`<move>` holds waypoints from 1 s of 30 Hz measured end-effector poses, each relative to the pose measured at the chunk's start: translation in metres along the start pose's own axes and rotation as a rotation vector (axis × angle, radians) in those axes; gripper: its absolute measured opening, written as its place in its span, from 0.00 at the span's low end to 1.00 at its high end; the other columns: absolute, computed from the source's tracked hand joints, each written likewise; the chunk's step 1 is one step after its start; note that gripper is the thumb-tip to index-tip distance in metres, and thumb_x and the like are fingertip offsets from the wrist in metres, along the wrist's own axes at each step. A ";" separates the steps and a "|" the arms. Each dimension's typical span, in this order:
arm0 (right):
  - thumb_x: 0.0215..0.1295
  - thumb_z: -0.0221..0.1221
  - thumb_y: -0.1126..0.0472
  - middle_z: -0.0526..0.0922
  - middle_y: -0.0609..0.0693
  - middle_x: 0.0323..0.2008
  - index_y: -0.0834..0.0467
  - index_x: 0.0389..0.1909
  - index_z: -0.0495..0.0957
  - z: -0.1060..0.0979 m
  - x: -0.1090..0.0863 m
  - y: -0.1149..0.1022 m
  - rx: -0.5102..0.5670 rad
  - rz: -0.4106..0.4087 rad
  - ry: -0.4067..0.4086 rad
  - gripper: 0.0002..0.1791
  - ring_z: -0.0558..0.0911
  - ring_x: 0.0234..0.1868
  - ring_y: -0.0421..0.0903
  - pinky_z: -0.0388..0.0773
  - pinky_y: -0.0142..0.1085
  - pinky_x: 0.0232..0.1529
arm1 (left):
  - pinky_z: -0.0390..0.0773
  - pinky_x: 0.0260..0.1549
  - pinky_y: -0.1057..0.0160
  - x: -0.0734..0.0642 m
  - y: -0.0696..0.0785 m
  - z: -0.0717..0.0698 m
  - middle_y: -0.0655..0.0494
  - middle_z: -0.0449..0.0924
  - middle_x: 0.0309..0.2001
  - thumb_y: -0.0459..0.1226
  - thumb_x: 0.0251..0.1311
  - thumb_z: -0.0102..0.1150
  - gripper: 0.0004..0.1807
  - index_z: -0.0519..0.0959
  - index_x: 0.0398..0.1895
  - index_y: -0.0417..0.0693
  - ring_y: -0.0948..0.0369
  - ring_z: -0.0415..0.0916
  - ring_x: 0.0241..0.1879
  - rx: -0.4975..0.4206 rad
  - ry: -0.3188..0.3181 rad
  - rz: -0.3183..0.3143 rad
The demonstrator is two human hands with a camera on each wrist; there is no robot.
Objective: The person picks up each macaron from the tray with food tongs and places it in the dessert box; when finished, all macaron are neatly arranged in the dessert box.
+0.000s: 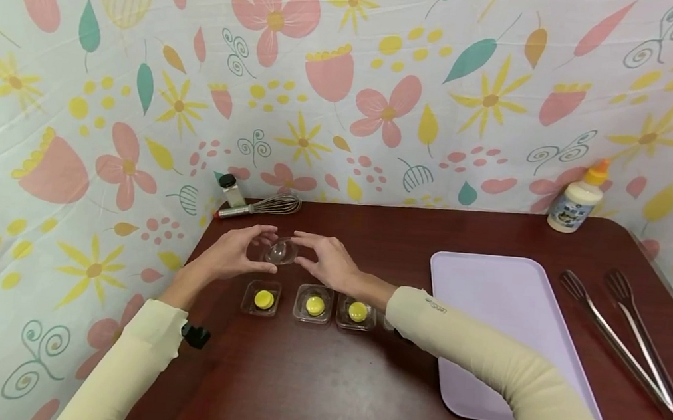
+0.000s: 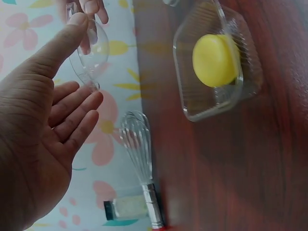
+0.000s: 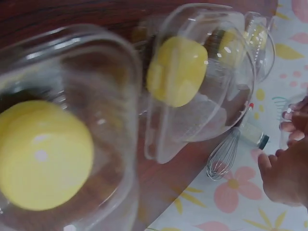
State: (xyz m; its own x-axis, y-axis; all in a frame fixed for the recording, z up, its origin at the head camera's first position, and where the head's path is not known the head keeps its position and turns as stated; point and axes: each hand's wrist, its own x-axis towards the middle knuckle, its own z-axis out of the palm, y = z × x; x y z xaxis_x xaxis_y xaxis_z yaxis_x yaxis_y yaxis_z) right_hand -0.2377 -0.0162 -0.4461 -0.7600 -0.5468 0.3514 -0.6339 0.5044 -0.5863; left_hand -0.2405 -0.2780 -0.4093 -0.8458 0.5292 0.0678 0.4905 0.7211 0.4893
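Observation:
Raised over the table's left part is a clear plastic domed lid [image 1: 281, 252], with a hand at each side. My left hand [image 1: 241, 250] holds one edge, its thumb [image 2: 77, 20] on the rim and its fingertips at the lower edge. My right hand [image 1: 332, 261] holds the opposite edge between thumb and fingers. Just below stands a clear square container [image 1: 248, 309] with a smooth round yellow piece [image 1: 264, 299] in it. To its right are a second container [image 1: 299, 313] and a third container [image 1: 343, 320], each with a yellow piece inside.
A whisk [image 1: 277, 205] and a small black-capped jar [image 1: 232, 191] lie by the wall at back left. A lilac tray [image 1: 485, 296] sits under the right forearm. Tongs [image 1: 631, 349] lie right of it; an orange-capped bottle [image 1: 574, 203] stands behind.

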 end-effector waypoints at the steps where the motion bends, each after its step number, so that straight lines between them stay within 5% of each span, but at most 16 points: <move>1: 0.72 0.69 0.62 0.79 0.54 0.70 0.59 0.66 0.83 -0.001 -0.001 0.000 -0.006 -0.023 0.026 0.23 0.83 0.27 0.46 0.80 0.36 0.33 | 0.79 0.60 0.42 -0.001 0.002 -0.001 0.48 0.84 0.61 0.48 0.56 0.82 0.46 0.71 0.75 0.41 0.49 0.82 0.59 -0.007 -0.005 0.004; 3: 0.72 0.69 0.64 0.82 0.54 0.67 0.60 0.62 0.85 -0.001 -0.004 0.000 -0.005 -0.068 0.074 0.19 0.89 0.41 0.46 0.84 0.36 0.39 | 0.79 0.61 0.43 -0.001 0.006 -0.004 0.49 0.84 0.61 0.48 0.57 0.82 0.46 0.70 0.75 0.41 0.50 0.82 0.59 -0.018 -0.018 0.006; 6: 0.71 0.69 0.66 0.86 0.54 0.62 0.60 0.57 0.88 -0.002 -0.008 -0.001 0.005 -0.125 0.122 0.16 0.82 0.66 0.51 0.83 0.40 0.58 | 0.79 0.61 0.44 -0.002 0.011 -0.008 0.50 0.84 0.62 0.48 0.57 0.82 0.47 0.70 0.75 0.41 0.50 0.82 0.59 -0.027 -0.032 0.007; 8: 0.70 0.69 0.67 0.87 0.54 0.59 0.60 0.55 0.89 -0.002 -0.011 -0.001 0.025 -0.151 0.138 0.14 0.83 0.65 0.52 0.80 0.43 0.63 | 0.79 0.61 0.45 -0.004 0.015 -0.010 0.50 0.84 0.61 0.47 0.57 0.82 0.47 0.70 0.75 0.41 0.51 0.83 0.59 -0.038 -0.039 0.005; 20: 0.66 0.72 0.70 0.91 0.52 0.48 0.59 0.47 0.90 -0.008 -0.021 -0.003 0.159 -0.302 0.257 0.11 0.88 0.54 0.46 0.82 0.37 0.58 | 0.82 0.57 0.44 -0.012 0.030 -0.021 0.54 0.86 0.56 0.46 0.65 0.76 0.33 0.77 0.69 0.46 0.56 0.84 0.54 -0.138 -0.085 0.028; 26: 0.63 0.72 0.73 0.91 0.49 0.43 0.61 0.44 0.90 -0.013 -0.022 -0.003 0.252 -0.371 0.227 0.10 0.89 0.47 0.43 0.85 0.37 0.50 | 0.81 0.57 0.43 -0.015 0.034 -0.023 0.50 0.85 0.58 0.45 0.71 0.69 0.26 0.78 0.69 0.48 0.56 0.84 0.54 -0.160 -0.091 0.040; 30: 0.65 0.71 0.73 0.92 0.48 0.40 0.61 0.42 0.90 -0.016 -0.022 -0.004 0.312 -0.338 0.181 0.08 0.89 0.44 0.42 0.87 0.40 0.47 | 0.79 0.60 0.42 -0.017 0.033 -0.023 0.50 0.83 0.63 0.46 0.71 0.70 0.30 0.75 0.72 0.49 0.53 0.82 0.59 -0.124 -0.040 0.074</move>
State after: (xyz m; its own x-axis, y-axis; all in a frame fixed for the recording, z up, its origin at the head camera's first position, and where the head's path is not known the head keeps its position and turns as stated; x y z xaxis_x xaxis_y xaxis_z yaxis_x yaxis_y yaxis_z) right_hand -0.2212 0.0048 -0.4398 -0.5494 -0.5065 0.6645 -0.7971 0.0791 -0.5987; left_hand -0.2148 -0.2736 -0.3742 -0.7982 0.5978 0.0744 0.5193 0.6201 0.5881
